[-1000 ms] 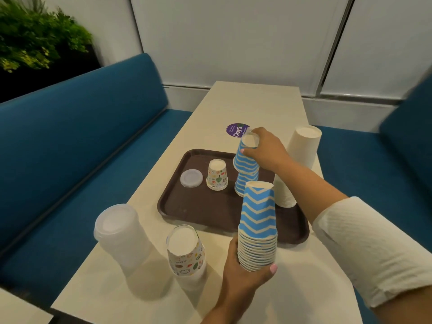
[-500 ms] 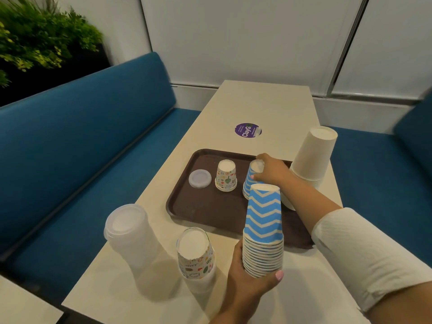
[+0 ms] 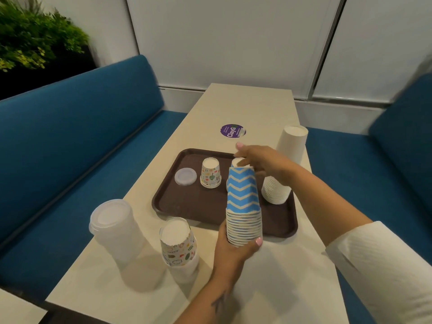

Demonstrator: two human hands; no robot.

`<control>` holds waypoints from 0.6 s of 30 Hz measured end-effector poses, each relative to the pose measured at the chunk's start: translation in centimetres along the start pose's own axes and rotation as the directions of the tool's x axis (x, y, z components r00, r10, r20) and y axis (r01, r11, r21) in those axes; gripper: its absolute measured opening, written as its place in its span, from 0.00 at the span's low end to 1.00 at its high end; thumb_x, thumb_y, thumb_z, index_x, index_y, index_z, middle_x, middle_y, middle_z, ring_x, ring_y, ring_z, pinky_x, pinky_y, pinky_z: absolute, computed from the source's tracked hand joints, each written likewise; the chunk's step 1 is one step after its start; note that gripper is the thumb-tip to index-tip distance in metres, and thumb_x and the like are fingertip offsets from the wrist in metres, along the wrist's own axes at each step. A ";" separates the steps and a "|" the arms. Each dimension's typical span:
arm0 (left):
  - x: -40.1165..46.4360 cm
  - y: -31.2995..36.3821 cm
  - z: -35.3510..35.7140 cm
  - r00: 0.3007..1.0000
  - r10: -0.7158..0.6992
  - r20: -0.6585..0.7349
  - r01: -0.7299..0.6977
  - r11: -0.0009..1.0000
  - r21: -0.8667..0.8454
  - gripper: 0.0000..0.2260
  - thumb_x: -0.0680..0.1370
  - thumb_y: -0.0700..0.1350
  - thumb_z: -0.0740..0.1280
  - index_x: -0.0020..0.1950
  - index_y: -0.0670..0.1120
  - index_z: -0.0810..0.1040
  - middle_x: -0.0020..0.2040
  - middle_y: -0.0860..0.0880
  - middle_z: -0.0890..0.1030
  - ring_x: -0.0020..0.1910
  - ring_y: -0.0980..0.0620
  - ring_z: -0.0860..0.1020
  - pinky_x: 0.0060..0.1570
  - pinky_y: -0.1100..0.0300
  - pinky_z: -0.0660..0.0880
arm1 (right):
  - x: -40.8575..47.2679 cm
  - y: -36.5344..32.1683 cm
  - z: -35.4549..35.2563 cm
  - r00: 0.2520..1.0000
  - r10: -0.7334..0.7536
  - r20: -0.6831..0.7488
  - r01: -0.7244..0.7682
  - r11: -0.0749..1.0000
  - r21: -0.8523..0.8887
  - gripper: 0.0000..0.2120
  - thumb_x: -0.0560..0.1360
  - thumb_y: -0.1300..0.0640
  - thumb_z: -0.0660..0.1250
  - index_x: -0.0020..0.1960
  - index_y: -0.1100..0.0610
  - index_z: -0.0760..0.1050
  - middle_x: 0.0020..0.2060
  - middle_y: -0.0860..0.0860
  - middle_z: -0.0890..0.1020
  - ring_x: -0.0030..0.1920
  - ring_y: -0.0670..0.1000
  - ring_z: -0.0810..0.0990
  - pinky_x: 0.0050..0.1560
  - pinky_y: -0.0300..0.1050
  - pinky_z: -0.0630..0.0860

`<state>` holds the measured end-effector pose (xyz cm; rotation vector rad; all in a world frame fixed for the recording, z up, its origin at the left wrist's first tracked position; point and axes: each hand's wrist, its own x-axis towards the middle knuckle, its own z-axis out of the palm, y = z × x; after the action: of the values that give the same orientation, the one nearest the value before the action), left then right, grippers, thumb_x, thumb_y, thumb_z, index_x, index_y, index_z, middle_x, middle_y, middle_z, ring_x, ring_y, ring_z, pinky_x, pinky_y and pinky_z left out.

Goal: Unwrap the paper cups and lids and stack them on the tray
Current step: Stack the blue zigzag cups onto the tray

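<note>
Beige laminate is carrying everything: the tabletop [image 3: 245,106] is running away from you between blue benches, with the brown tray [image 3: 187,206] lying square in the middle so both your hands can reach it. On the tray's right side a tall white cup stack [image 3: 284,169] is standing upside down, rims down, probably so it sits steady. Near you on the tabletop, two more stacks are waiting, seemingly in clear wrap: a lid stack [image 3: 112,228] at the left and a patterned cup stack [image 3: 178,242] just beside it. Your left hand [image 3: 236,251] is gripping the base of the blue zigzag stack [image 3: 243,204], fingers curled round its rims, holding it upright over the tray's near edge, likely as the supply you are dealing from. Your right hand [image 3: 261,160] is reaching over the tray with its fingers spread and relaxed, their tips resting on or just above the blue cups on the tray [image 3: 237,162]; most of that pile is hidden behind the held stack, so I cannot tell its count or whether you are touching it. Also on the tray are sitting one patterned cup [image 3: 210,173] and one loose lid [image 3: 185,176], side by side but apart.
</note>
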<state>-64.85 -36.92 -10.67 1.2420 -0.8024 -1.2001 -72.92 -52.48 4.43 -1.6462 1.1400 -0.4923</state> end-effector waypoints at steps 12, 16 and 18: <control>-0.5 1.0 0.1 0.998 -0.020 0.060 0.020 1.000 -0.001 0.35 0.58 0.52 0.79 0.63 0.49 0.73 0.53 0.46 0.83 0.49 0.46 0.82 0.44 0.54 0.81 | -1.4 -0.6 -0.7 0.995 -0.093 -0.043 0.092 0.995 -0.041 0.15 0.70 0.45 0.72 0.51 0.54 0.79 0.49 0.51 0.83 0.50 0.52 0.83 0.53 0.49 0.81; -0.7 0.9 -0.2 0.998 -0.012 0.067 0.014 1.000 -0.018 0.35 0.57 0.51 0.79 0.62 0.49 0.73 0.52 0.46 0.83 0.47 0.49 0.82 0.42 0.56 0.80 | -1.4 -1.6 -1.4 0.993 -0.105 -0.045 0.105 0.994 0.002 0.13 0.70 0.45 0.72 0.49 0.51 0.78 0.49 0.51 0.83 0.50 0.51 0.83 0.53 0.49 0.81; -0.8 0.8 -0.3 0.998 -0.009 0.062 0.011 1.000 -0.025 0.35 0.57 0.50 0.79 0.63 0.49 0.73 0.53 0.46 0.83 0.47 0.49 0.82 0.41 0.58 0.80 | -1.3 -2.1 -1.6 0.993 -0.106 -0.047 0.106 0.994 0.008 0.13 0.71 0.46 0.71 0.50 0.52 0.77 0.50 0.52 0.83 0.51 0.52 0.82 0.51 0.47 0.81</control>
<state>-64.52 -36.19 -9.82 1.1945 -0.8250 -1.2584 -73.80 -52.10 7.21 -1.6999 1.0857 -0.6060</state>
